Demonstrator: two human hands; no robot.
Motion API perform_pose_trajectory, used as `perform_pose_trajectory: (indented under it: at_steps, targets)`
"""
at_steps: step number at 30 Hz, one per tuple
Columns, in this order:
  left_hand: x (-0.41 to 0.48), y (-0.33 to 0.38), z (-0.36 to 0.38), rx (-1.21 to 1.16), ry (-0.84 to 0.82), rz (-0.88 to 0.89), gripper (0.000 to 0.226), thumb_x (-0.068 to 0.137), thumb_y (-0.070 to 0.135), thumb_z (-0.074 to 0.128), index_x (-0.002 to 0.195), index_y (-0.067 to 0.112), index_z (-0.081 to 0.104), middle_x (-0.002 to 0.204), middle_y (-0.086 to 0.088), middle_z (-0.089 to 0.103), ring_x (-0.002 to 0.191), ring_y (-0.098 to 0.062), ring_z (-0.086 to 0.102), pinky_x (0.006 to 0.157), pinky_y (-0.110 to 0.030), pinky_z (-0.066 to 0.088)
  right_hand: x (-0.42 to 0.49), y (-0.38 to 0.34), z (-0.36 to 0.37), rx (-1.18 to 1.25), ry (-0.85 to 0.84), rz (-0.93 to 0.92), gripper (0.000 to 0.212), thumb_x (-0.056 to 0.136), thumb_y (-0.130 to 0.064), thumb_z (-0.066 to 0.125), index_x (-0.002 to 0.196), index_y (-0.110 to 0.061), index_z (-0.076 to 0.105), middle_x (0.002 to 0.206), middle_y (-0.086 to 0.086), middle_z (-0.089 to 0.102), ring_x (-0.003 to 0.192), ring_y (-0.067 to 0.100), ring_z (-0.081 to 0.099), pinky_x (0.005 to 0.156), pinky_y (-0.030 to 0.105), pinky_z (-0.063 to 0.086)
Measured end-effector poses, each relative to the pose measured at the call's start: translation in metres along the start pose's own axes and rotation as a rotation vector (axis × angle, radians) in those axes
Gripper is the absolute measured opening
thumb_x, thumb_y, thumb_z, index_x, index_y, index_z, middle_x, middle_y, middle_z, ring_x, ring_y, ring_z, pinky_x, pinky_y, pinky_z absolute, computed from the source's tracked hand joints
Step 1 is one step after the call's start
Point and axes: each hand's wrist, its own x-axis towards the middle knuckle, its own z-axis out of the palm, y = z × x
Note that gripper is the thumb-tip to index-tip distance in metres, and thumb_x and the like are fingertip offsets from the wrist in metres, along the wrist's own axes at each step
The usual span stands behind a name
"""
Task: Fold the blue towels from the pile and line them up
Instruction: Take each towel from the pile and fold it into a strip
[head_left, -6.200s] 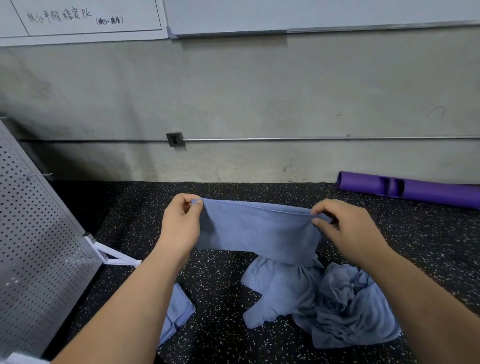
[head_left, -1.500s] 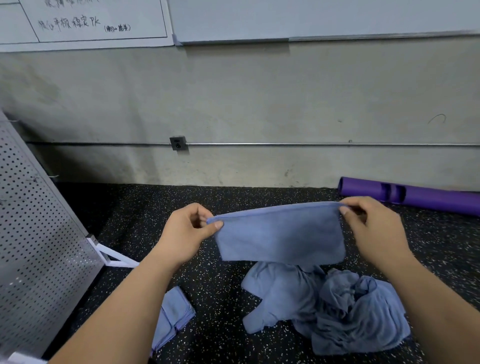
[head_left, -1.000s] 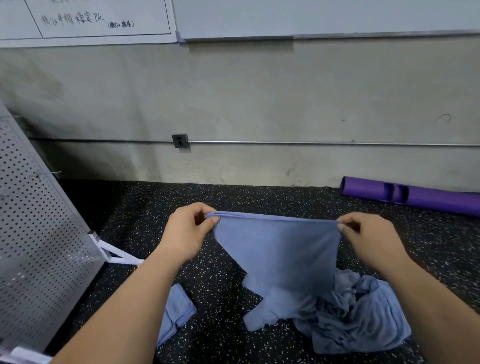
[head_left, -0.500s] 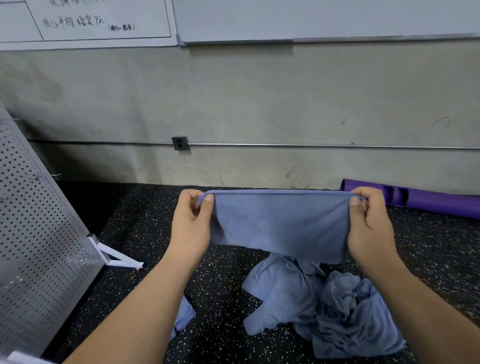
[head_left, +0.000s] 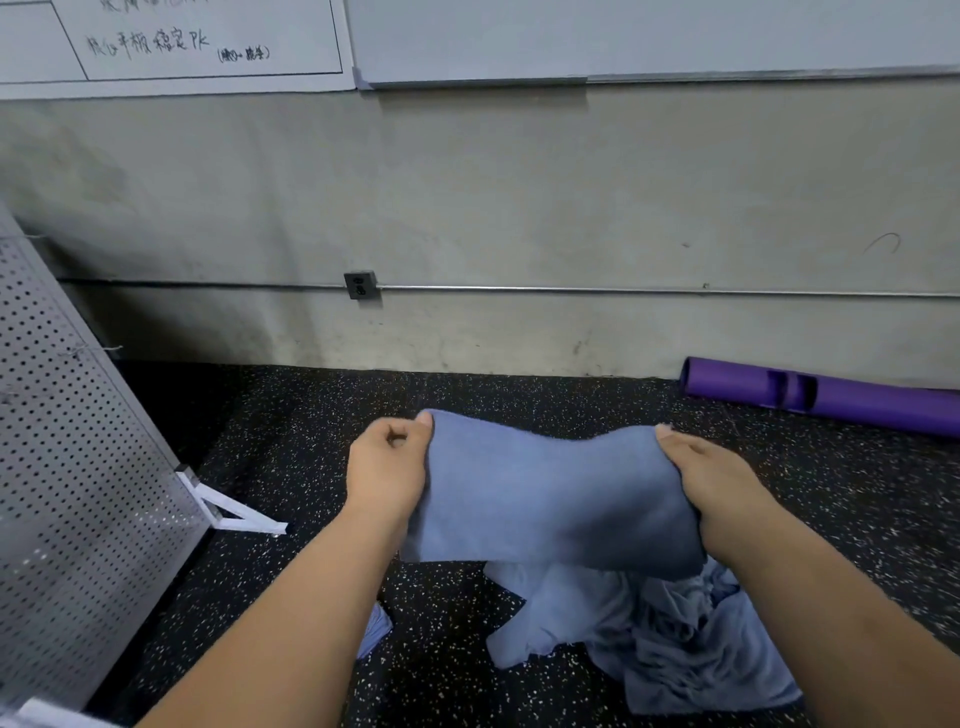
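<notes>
A blue towel (head_left: 545, 493) hangs in the air between both hands, doubled over and sagging in the middle. My left hand (head_left: 387, 470) pinches its far left corner. My right hand (head_left: 706, 478) grips its right edge. Below and to the right, the pile of crumpled blue towels (head_left: 660, 629) lies on the black speckled floor. A folded blue towel (head_left: 375, 631) lies on the floor under my left forearm, which hides most of it.
A grey perforated metal panel (head_left: 67, 483) on a white foot (head_left: 234, 512) leans at the left. A purple roll (head_left: 826, 395) lies against the concrete wall at the back right. Bare floor (head_left: 311, 415) stretches between the panel and the towels.
Both hands have come lower and nearer to each other. The towel, held taut and hanging straight half a second ago, now sags between them and lies flatter, with its far edge tipped away.
</notes>
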Motion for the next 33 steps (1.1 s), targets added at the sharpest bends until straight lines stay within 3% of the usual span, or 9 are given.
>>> perform_pose_trajectory:
  at_steps: [3,7,12,14,17,21,25,28,33]
  targets:
    - [0.000,0.002,-0.002,-0.102,-0.095,-0.301,0.030,0.093,0.047,0.079,0.096,0.017,0.079,0.096,0.001,0.076,0.093,-0.022,0.065,0.077,-0.034,0.049,0.002,0.004,-0.003,0.184,-0.193,0.291,0.022,0.101,-0.018,0.069,0.103,0.004,0.075,0.094,0.019,0.079,0.087,0.030,0.073,0.080,0.041,0.057]
    - [0.009,-0.005,-0.006,-0.129,-0.122,-0.349,0.017,0.097,0.032,0.077,0.099,0.015,0.079,0.104,-0.005,0.077,0.097,-0.024,0.066,0.075,-0.033,0.050,0.012,0.016,-0.008,0.201,-0.287,0.308,0.030,0.101,-0.008,0.064,0.120,0.015,0.069,0.117,0.029,0.074,0.105,0.037,0.071,0.087,0.042,0.059]
    - [0.009,-0.005,-0.007,0.085,-0.046,-0.013,0.026,0.109,0.037,0.054,0.095,0.019,0.066,0.094,0.000,0.068,0.083,-0.018,0.055,0.067,-0.034,0.041,0.016,0.019,-0.011,-0.169,-0.109,-0.077,0.019,0.108,-0.024,0.060,0.101,-0.013,0.073,0.097,0.016,0.077,0.084,0.025,0.067,0.076,0.039,0.051]
    - [0.003,-0.001,-0.006,0.200,-0.005,0.183,0.027,0.111,0.038,0.047,0.098,0.019,0.059,0.089,0.001,0.066,0.080,-0.017,0.057,0.065,-0.033,0.042,0.012,0.017,-0.008,-0.414,-0.008,-0.286,0.019,0.110,-0.031,0.053,0.101,-0.019,0.065,0.097,0.005,0.071,0.085,0.022,0.062,0.075,0.040,0.045]
    - [-0.004,0.006,-0.003,0.224,0.073,0.293,0.025,0.111,0.040,0.045,0.101,0.020,0.056,0.085,0.004,0.065,0.079,-0.013,0.059,0.069,-0.028,0.044,0.007,0.015,-0.003,-0.467,0.113,-0.407,0.016,0.110,-0.033,0.050,0.114,-0.023,0.061,0.104,-0.003,0.066,0.096,0.022,0.060,0.085,0.038,0.043]
    - [-0.005,0.005,0.000,0.162,0.098,0.259,0.019,0.108,0.041,0.054,0.102,0.024,0.061,0.084,0.003,0.067,0.075,-0.014,0.061,0.065,-0.029,0.045,0.009,0.015,-0.003,-0.311,0.181,-0.372,0.016,0.106,-0.035,0.060,0.121,-0.031,0.065,0.103,-0.014,0.067,0.098,0.014,0.064,0.095,0.041,0.050]
    - [0.001,-0.001,0.001,0.064,0.054,0.068,0.022,0.103,0.045,0.065,0.108,0.023,0.065,0.098,0.004,0.068,0.084,-0.010,0.061,0.068,-0.030,0.044,0.009,0.017,-0.005,-0.249,0.106,-0.324,0.016,0.105,-0.034,0.063,0.120,-0.036,0.068,0.106,-0.018,0.066,0.096,0.009,0.063,0.086,0.036,0.047]
    - [0.008,-0.006,-0.003,0.018,-0.073,-0.089,0.029,0.098,0.048,0.072,0.116,0.025,0.067,0.113,0.003,0.066,0.098,-0.011,0.061,0.075,-0.033,0.047,0.009,0.015,-0.011,-0.204,-0.034,-0.301,0.021,0.106,-0.032,0.063,0.125,-0.039,0.067,0.108,-0.007,0.067,0.091,0.010,0.060,0.077,0.033,0.047]
    - [0.014,-0.009,-0.014,0.001,-0.284,-0.102,0.028,0.100,0.015,0.073,0.124,0.030,0.070,0.102,-0.007,0.075,0.089,-0.017,0.069,0.070,-0.028,0.051,0.018,0.015,-0.024,-0.222,-0.201,-0.265,0.020,0.102,-0.024,0.070,0.108,-0.040,0.080,0.094,0.005,0.080,0.093,0.020,0.073,0.081,0.036,0.055]
